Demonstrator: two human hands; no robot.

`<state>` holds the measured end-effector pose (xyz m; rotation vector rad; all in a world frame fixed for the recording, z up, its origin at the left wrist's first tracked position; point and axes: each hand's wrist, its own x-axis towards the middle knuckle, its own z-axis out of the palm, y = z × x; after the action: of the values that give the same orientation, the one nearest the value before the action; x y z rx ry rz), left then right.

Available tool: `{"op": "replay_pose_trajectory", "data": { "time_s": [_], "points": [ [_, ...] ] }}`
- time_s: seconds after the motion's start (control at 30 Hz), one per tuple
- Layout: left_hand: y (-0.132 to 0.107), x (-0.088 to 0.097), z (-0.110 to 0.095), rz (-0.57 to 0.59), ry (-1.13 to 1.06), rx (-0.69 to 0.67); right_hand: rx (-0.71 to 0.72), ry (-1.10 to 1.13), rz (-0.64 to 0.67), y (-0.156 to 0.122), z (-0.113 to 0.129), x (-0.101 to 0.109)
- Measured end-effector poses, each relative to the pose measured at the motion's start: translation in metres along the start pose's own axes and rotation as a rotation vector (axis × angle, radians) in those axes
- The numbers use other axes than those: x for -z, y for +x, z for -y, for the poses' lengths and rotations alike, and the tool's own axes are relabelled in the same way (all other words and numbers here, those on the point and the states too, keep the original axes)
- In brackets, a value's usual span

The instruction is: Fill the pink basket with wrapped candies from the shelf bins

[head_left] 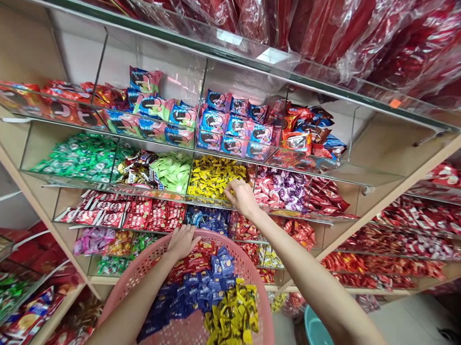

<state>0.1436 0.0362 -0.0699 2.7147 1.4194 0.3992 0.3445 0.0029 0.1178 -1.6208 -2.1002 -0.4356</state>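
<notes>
A pink perforated plastic basket [112, 295] is in front of me, holding blue-wrapped candies [197, 289], yellow-wrapped candies [234, 317] and red packets [191, 260]. On its far rim rests my left hand [181, 242], fingers bent over the edge. My right hand [242, 198] reaches to the shelf bin of loose yellow-wrapped candies [213, 176], just above its clear front panel. Its fingers are curled together at the candies; whether they pinch one is hidden.
Clear dividers split the shelves. Beside the yellow bin lie light-green candies [172, 169] and pink and purple ones [279, 188]. Blue cookie packs [213, 120] stand above. Red plastic-wrapped bags [269, 15] fill the top shelf. A teal basin [320, 334] sits on the floor at right.
</notes>
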Motion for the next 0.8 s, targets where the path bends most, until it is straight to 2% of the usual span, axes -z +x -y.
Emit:
{"op": "replay_pose_trajectory", "data": {
  "time_s": [0.17, 0.27, 0.33, 0.43, 0.53, 0.63, 0.8],
  "points": [
    [0.001, 0.0, 0.001, -0.001, 0.006, -0.009, 0.042, 0.19, -0.061, -0.021, 0.015, 0.023],
    [0.001, 0.002, 0.0, -0.005, 0.005, -0.008, 0.083, 0.318, 0.01, -0.046, 0.03, 0.032],
    [0.0, 0.002, -0.001, -0.006, 0.002, -0.009, 0.116, 0.407, 0.158, -0.069, 0.039, 0.029],
    [0.001, 0.002, -0.001, -0.002, -0.003, -0.009, 0.133, 0.55, 0.509, -0.109, 0.042, 0.014],
    [0.001, 0.0, 0.0, 0.001, -0.008, -0.005, 0.031, 0.625, 0.82, -0.145, 0.036, -0.005],
    [0.002, -0.001, 0.001, -0.002, 0.001, -0.01, -0.109, 0.628, 1.002, -0.171, 0.029, -0.018],
    [0.001, 0.001, 0.001, 0.014, 0.014, -0.012, -0.154, 0.617, 1.169, -0.194, 0.03, -0.025]
  ]
}}
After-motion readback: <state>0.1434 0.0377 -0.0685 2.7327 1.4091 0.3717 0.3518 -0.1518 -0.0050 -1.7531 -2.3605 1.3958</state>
